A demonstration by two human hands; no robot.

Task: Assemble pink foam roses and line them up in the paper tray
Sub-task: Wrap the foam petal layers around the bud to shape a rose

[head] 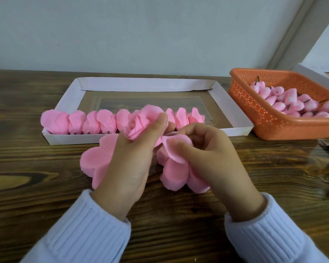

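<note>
My left hand [130,160] grips a part-built pink foam rose [141,123] just in front of the white paper tray [239,118]. My right hand [209,154] pinches a single pink petal sheet [176,148], lifted off the right petal stack [179,175] and touching the rose's underside. A second petal stack [95,164] lies on the table under my left wrist side. Several finished roses [91,122] stand in a row along the tray's near wall, partly hidden behind my hands.
An orange perforated basket [254,107] at the right holds several pink foam buds with dark stems [292,103]. A white box edge [311,73] shows behind it. The wooden table [27,168] meets a pale wall at the back.
</note>
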